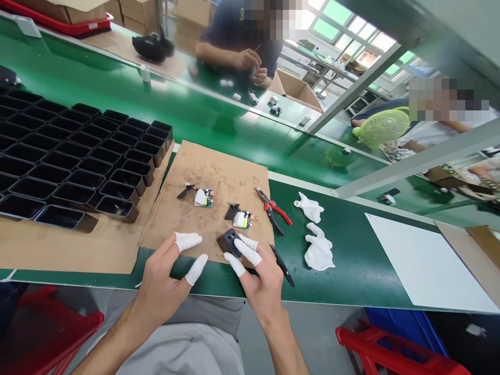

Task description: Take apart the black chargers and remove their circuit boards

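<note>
I see right hand [261,276] pinching black case [229,240] between thumb and fingers, at near edge of cardboard [222,169]; left hand [166,276] beside it, thumb and fingers spread apart; two circuit boards [210,198] lie beyond case on cardboard, pliers [269,207] and black tool [282,264] to right

Small black case [225,242] in the right hand [265,281]

The case is box-shaped and dark, with rounded corners. Its panel, pierced by small openings [231,235], faces up, the openings towards twelve o'clock. White-tipped fingers [249,253] cover its three-to-six-o'clock side. It is at five o'clock on the brown cardboard sheet [211,161]; whether it rests there is unclear.
</note>
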`<state>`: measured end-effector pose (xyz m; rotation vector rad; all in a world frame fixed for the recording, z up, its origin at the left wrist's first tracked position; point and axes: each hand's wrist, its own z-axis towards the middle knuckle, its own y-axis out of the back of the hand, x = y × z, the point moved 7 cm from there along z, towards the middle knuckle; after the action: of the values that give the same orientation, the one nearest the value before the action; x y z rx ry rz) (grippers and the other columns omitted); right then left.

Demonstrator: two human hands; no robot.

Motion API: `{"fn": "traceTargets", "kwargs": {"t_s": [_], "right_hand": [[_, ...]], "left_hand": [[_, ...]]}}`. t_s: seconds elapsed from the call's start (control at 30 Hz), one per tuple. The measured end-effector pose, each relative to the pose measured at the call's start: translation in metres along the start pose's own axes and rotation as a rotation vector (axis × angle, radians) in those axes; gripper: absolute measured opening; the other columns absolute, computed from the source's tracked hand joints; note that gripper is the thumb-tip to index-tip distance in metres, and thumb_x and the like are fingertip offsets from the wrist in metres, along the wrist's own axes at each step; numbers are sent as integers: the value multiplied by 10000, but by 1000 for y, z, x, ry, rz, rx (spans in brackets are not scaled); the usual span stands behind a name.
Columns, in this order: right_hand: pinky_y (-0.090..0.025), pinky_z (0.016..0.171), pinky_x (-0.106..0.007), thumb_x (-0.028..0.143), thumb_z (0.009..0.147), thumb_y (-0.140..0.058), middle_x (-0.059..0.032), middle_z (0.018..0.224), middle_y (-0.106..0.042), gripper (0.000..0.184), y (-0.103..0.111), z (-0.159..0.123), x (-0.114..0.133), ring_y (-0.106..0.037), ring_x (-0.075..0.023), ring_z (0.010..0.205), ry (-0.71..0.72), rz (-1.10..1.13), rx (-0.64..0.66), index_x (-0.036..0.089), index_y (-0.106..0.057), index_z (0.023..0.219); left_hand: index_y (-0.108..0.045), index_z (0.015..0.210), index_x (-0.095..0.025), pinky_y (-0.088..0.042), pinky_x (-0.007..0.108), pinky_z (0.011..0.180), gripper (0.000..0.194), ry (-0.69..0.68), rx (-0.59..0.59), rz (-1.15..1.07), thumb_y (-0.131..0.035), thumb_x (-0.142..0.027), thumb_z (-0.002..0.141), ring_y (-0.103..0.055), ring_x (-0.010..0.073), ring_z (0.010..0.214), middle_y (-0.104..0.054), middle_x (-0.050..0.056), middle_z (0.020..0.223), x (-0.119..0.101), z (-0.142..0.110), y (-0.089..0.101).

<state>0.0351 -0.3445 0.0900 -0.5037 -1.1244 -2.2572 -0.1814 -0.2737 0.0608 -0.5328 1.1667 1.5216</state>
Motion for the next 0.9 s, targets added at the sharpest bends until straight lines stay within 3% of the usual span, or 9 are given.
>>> {"fn": "traceTargets", "kwargs": {"t_s": [0.33, 0.53, 0.7, 0.9], "right_hand": [[-745, 875, -365, -23, 971, -820, -120, 1259, -841, 617, 18, 13, 37, -860, -245, 1046, 54, -40, -123, 308, -783, 1491], [-727, 835, -316, 27, 1017, -792, -111, 1122, -844, 409, -2, 7, 27, -866, -233, 992, 33, -45, -1, 249, -843, 1356], [-712, 820, -342, 57, 963, -851, -73, 1096, -856, 429, 6, 10, 18, -842, -237, 959, -97, 60, -86, 326, -883, 1296], [-718, 835, -364, 174, 949, -903, -74, 1041, -865, 238, -10, 1, -3, -839, -249, 957, -295, 219, -131, 310, -931, 1142]], "left_hand": [[-797, 1290, -212, -704, 331, 983, 223, -13, 0, 0, -727, -294, 1095, -837, 229, 1101, -850, 88, 1171, -2, 2, 0], [-795, 1253, -221, -716, 367, 957, 205, 46, -9, -3, -734, -322, 1086, -839, 251, 1088, -852, 92, 1162, 0, 4, 1], [-794, 1254, -221, -707, 380, 977, 203, 64, -15, -11, -741, -303, 1076, -829, 257, 1098, -855, 93, 1160, 1, 4, 1], [-794, 1248, -221, -706, 384, 961, 196, 70, -3, -31, -742, -296, 1075, -826, 257, 1078, -846, 98, 1156, 1, 6, 1]]}}
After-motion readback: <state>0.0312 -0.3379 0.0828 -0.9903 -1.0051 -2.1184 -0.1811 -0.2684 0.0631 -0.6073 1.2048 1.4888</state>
